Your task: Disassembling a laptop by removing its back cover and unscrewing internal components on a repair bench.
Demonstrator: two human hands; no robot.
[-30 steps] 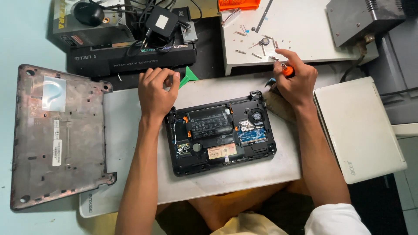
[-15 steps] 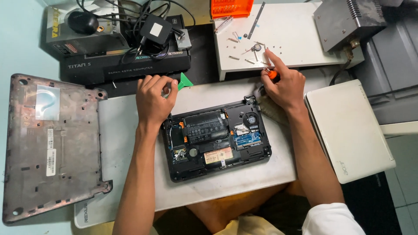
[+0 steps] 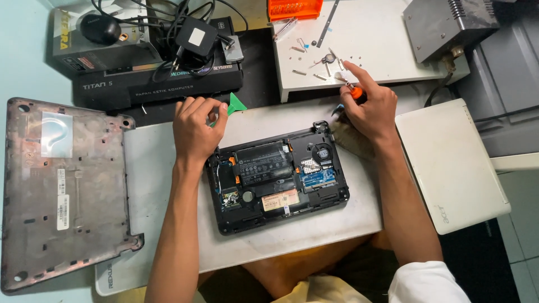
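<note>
Lower centre of the frame: the opened small laptop lies on a grey mat, base cover off, battery, fan and boards exposed. It sits where it sat a second ago, apart from the camera's own drift.

Middle of the frame: the left hand rests at the laptop's upper left corner, fingers curled, pinching a green plastic pry pick; its posture is unchanged. The right hand has moved from the laptop's upper right corner up toward the white tray, fingers closed around an orange-handled screwdriver, index finger extended to the loose screws.

Judgement: a fastener is being set down or picked up, not driven.

Left edge: the removed base cover lies inside-up. Right: a closed white netbook.
</note>
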